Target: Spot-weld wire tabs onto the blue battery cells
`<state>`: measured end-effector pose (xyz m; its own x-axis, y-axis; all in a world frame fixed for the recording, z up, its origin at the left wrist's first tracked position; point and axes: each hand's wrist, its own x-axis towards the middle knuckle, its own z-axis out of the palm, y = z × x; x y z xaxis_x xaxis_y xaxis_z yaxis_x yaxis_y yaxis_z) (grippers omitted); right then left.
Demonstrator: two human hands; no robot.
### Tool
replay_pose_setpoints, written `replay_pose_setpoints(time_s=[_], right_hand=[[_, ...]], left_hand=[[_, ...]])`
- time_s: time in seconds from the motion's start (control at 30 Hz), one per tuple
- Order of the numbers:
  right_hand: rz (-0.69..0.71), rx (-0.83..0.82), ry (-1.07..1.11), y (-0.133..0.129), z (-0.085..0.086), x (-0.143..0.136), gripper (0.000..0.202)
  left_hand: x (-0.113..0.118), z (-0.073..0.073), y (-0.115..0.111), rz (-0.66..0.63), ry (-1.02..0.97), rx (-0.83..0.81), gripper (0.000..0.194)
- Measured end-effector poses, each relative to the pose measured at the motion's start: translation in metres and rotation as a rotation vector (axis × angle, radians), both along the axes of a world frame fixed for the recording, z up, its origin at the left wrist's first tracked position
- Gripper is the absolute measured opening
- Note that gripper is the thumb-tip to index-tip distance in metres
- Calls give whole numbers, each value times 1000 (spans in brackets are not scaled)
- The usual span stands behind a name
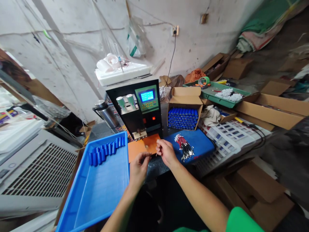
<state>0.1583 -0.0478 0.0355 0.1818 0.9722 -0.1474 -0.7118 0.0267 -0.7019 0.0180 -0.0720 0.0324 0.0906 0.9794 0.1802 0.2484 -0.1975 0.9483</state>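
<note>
Simply one left hand (139,167), one right hand (167,153), fingers of both together, contents unclear, before one black machine (133,122).

Small workshop, pretty rough: machine (135,125) with lit screen (147,96) mid-frame, box (185,91) of blue cylinders (182,118) right beside it, wire bundle (184,147) below, stained wall (152,13) up top, cardboard boxes (277,104) right.

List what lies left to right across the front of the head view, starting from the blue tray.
Blue tray → left hand → right hand → bundle of red and black wires → white plastic crate.
</note>
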Motion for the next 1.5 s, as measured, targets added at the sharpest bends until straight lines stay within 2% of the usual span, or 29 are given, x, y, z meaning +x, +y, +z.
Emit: replay_pose_setpoints(time_s=[0.13, 0.23, 0.33, 0.5, 0.63, 0.73, 0.9, 1.03, 1.1, 1.2, 1.3, 1.33, 1.4, 1.5], right_hand=[[-33, -15, 71, -1, -2, -3, 32], [-79, -18, 65, -3, -4, -5, 32], [-79, -19, 42, -6, -7, -6, 32], [-60, -29, -2, -9, -12, -5, 32], [-45, -1, -122, -10, -18, 2, 31], [35, 60, -259, -13, -22, 10, 31], [283, 205, -504, -20, -21, 16, 31], [344, 238, -657, -25, -21, 14, 30], [370, 243, -712, -24, -23, 13, 32], [315, 222, -798, -18, -28, 14, 37], [217, 167, -805, -10, -33, 16, 43], [199, 155, -799, -8, -34, 15, 45], [182, 152, -810, -5, -36, 13, 46], [170, 183, -873, -5, -38, 8, 45]], left_hand=[[7, -8, -3, -24, 26, -38, 24], [14, -10, -6, -35, -42, -118, 28], [18, -10, -6, -40, -118, -171, 32], [21, -10, -4, -52, -99, -169, 31], [23, -10, -5, -43, -188, -237, 38], [21, -6, -3, -78, -216, -256, 40], [11, 3, -1, -150, -121, -244, 38], [4, 1, -10, -164, -79, -267, 35], [0, 1, -13, -148, -4, -224, 32], [-19, 9, -12, -93, 250, -122, 25], [-60, 22, -1, 12, 569, -75, 21], [-76, 25, 6, 76, 672, -74, 21], [-111, 29, 19, 297, 895, -142, 23], [-155, 23, 38, 545, 1163, -268, 34]])
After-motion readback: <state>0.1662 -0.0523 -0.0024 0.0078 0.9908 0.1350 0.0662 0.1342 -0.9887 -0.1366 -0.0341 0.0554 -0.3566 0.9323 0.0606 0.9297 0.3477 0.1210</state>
